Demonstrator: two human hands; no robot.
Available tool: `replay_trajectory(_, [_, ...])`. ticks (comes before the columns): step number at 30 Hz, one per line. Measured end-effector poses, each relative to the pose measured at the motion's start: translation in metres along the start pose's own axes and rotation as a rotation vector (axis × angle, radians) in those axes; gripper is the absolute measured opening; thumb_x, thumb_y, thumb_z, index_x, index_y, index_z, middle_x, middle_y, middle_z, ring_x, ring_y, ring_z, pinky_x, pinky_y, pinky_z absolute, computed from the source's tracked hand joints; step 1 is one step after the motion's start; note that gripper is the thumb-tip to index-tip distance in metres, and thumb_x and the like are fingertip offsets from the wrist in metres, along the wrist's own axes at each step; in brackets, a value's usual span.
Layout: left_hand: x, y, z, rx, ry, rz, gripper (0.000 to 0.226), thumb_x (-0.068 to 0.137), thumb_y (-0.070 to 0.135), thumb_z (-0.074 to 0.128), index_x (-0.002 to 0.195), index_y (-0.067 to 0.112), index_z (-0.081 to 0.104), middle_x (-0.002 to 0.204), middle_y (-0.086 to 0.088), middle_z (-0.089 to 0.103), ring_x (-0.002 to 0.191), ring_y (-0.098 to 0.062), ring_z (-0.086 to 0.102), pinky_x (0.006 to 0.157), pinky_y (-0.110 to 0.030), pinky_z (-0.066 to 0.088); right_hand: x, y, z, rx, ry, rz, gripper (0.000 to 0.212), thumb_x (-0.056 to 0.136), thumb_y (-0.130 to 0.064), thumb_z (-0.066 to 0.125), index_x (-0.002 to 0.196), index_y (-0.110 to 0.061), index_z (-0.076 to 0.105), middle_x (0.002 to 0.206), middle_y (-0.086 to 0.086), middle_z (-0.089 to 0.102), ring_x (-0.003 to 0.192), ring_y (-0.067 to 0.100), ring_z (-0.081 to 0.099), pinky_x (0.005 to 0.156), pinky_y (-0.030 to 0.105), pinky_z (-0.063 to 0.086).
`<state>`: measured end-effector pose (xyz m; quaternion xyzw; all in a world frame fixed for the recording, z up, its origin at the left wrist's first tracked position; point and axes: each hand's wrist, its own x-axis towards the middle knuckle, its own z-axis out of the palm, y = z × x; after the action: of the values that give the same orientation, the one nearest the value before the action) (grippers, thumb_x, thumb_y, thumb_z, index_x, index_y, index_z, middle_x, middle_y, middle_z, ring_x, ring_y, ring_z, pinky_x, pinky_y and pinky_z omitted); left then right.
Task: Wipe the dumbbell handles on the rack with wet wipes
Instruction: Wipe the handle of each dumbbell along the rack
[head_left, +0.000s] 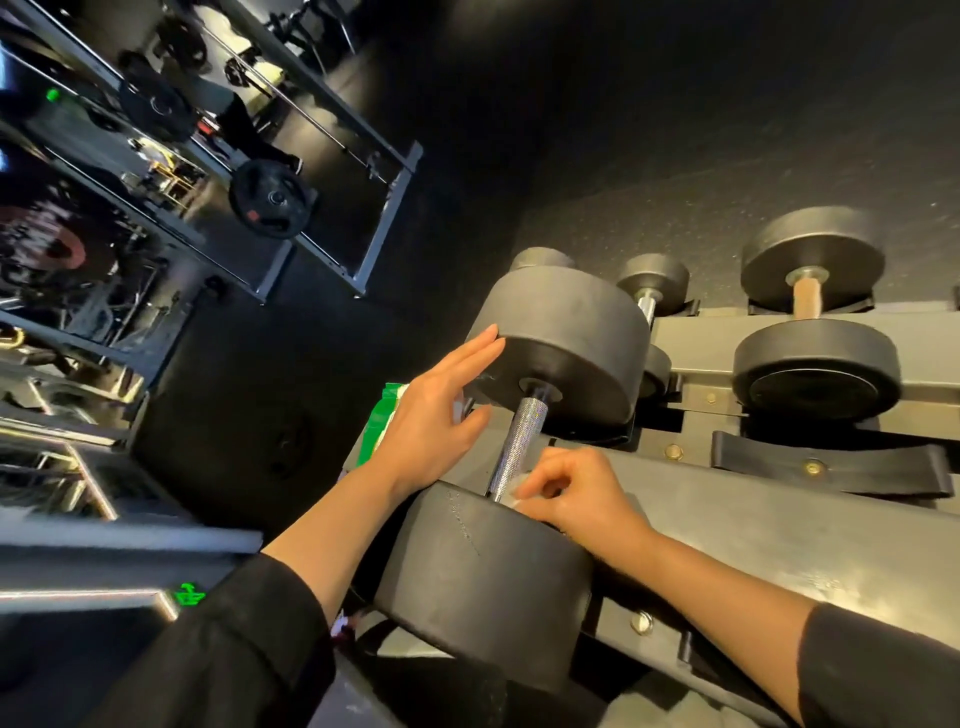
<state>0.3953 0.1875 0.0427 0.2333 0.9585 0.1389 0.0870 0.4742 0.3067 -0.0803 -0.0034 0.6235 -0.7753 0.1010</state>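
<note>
the big black dumbbell with a bumpy silver handle (521, 446) is kept on the grey metal rack (779, 525). its far end is steadied by the flat, open-fingered left hand (435, 415). a white wet wipe (514, 492) is pinched at the handle's near end by the right hand (576, 493), for rubbing.

The dumbbell (524, 441) lies on the rack (779, 519), handle (519, 447) running from 7 to 1 o'clock. Left hand (436, 415) touches the far head at 10 o'clock. Right hand (576, 493) holds a wipe (514, 491) on the handle's near end. A wipe pack (382, 421) lies behind the left hand. More dumbbells (815, 317) sit at 2 o'clock.
</note>
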Motion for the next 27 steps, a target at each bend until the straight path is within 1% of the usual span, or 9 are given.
replay_trajectory(2, [0.0, 0.001, -0.001, -0.011, -0.002, -0.004, 0.066, 0.086, 0.0, 0.06, 0.142, 0.027, 0.038, 0.151, 0.015, 0.03, 0.138, -0.005, 0.032, 0.104, -0.018, 0.038, 0.003, -0.003, -0.003, -0.021, 0.053, -0.033, 0.018, 0.065, -0.003, 0.083, 0.069, -0.018, 0.074, 0.063, -0.019, 0.06, 0.061, -0.001, 0.055, 0.06, 0.011, 0.041])
replay_trajectory(6, [0.0, 0.003, -0.001, -0.005, -0.015, -0.013, 0.066, 0.086, 0.002, 0.06, 0.142, 0.028, 0.037, 0.151, 0.016, 0.03, 0.138, -0.003, 0.03, 0.1, -0.002, 0.028, 0.022, -0.012, -0.016, -0.125, 0.401, -0.209, 0.016, 0.083, -0.006, 0.07, 0.097, -0.012, 0.074, 0.099, -0.009, 0.066, 0.09, -0.001, 0.06, 0.08, 0.006, 0.044])
replay_trajectory(9, [0.0, 0.003, 0.001, 0.013, -0.017, -0.033, 0.065, 0.086, 0.003, 0.062, 0.143, 0.025, 0.038, 0.151, 0.012, 0.031, 0.137, -0.002, 0.028, 0.098, 0.005, 0.018, 0.031, -0.009, -0.018, -0.358, 0.328, -0.256, 0.023, 0.089, -0.005, 0.06, 0.109, -0.009, 0.071, 0.117, 0.001, 0.066, 0.109, 0.012, 0.055, 0.099, 0.018, 0.038])
replay_trajectory(11, [0.001, 0.002, 0.001, 0.022, -0.014, -0.027, 0.065, 0.086, 0.005, 0.062, 0.142, 0.026, 0.038, 0.151, 0.011, 0.032, 0.136, 0.0, 0.028, 0.1, 0.004, 0.017, 0.025, -0.006, -0.011, -0.425, 0.25, -0.309, 0.022, 0.086, -0.004, 0.064, 0.106, -0.009, 0.072, 0.114, 0.003, 0.068, 0.106, 0.017, 0.055, 0.096, 0.026, 0.041])
replay_trajectory(15, [0.001, 0.001, 0.002, 0.004, 0.002, -0.01, 0.066, 0.085, 0.003, 0.062, 0.142, 0.026, 0.038, 0.151, 0.01, 0.033, 0.137, -0.003, 0.032, 0.11, -0.021, 0.032, 0.011, -0.007, -0.001, -0.376, -0.043, -0.409, 0.015, 0.083, -0.008, 0.069, 0.096, -0.012, 0.076, 0.099, -0.001, 0.072, 0.098, 0.017, 0.058, 0.09, 0.026, 0.043])
replay_trajectory(17, [0.0, 0.001, 0.002, -0.008, 0.006, -0.011, 0.067, 0.085, 0.002, 0.062, 0.143, 0.025, 0.038, 0.15, 0.011, 0.033, 0.136, -0.005, 0.034, 0.106, -0.034, 0.042, 0.012, -0.011, -0.005, -0.37, -0.15, -0.381, 0.016, 0.084, -0.011, 0.069, 0.098, -0.014, 0.075, 0.1, -0.003, 0.071, 0.099, 0.012, 0.057, 0.092, 0.027, 0.044])
replay_trajectory(19, [0.0, 0.001, 0.002, -0.005, 0.011, -0.003, 0.068, 0.085, 0.002, 0.062, 0.142, 0.027, 0.038, 0.15, 0.013, 0.033, 0.135, -0.006, 0.036, 0.103, -0.034, 0.045, 0.012, -0.015, -0.009, -0.375, -0.218, -0.344, 0.017, 0.086, -0.014, 0.067, 0.102, -0.015, 0.074, 0.102, -0.005, 0.07, 0.099, 0.006, 0.055, 0.093, 0.021, 0.041])
replay_trajectory(23, [0.0, 0.002, 0.002, -0.004, 0.011, -0.001, 0.068, 0.085, 0.002, 0.062, 0.142, 0.029, 0.037, 0.15, 0.012, 0.033, 0.133, -0.009, 0.04, 0.097, -0.024, 0.046, 0.011, -0.02, -0.007, -0.375, -0.163, -0.342, 0.017, 0.087, -0.009, 0.065, 0.1, -0.012, 0.075, 0.101, -0.001, 0.071, 0.099, 0.008, 0.055, 0.089, 0.01, 0.036])
replay_trajectory(27, [0.0, 0.004, 0.001, -0.01, 0.008, -0.009, 0.066, 0.085, 0.004, 0.064, 0.142, 0.027, 0.039, 0.15, 0.011, 0.034, 0.135, -0.007, 0.037, 0.098, -0.019, 0.043, 0.033, -0.024, -0.013, -0.509, 0.165, -0.372, 0.021, 0.087, -0.004, 0.061, 0.105, -0.009, 0.072, 0.111, 0.005, 0.068, 0.103, 0.023, 0.055, 0.091, 0.022, 0.036])
